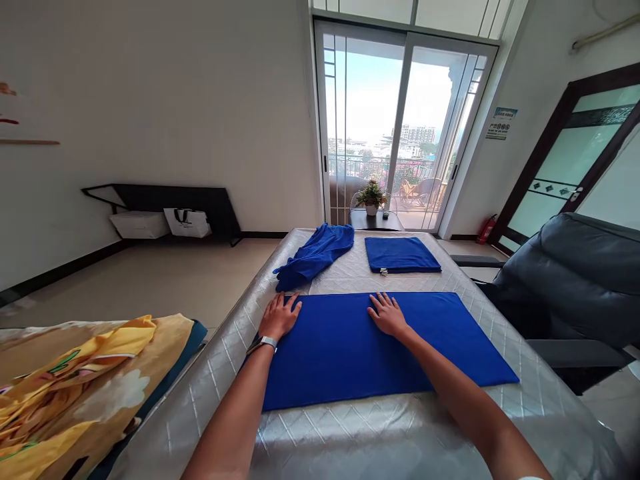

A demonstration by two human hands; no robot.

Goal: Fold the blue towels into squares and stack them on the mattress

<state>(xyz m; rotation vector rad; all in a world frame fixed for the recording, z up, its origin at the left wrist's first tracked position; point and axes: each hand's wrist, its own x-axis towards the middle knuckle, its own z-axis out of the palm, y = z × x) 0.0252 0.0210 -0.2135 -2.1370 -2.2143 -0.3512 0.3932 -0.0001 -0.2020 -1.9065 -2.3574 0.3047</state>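
Note:
A blue cloth (345,353) lies flat as a long rectangle across the quilted mattress (340,433). My left hand (280,315) rests palm down on its far left corner, fingers spread. Near the middle of the far edge, my right hand (389,313) also lies flat on the cloth with its fingers apart. Beyond it on the right sits a folded blue cloth (403,255) with a small white tag at its near edge. A crumpled blue cloth (317,255) lies farther back, just beyond my left hand.
At the left is another bed with yellow patterned bedding (115,373). A black armchair (580,280) stands close on the right. Past the mattress's far end are a small dark table (375,221) with a potted plant (371,196) and sliding glass doors.

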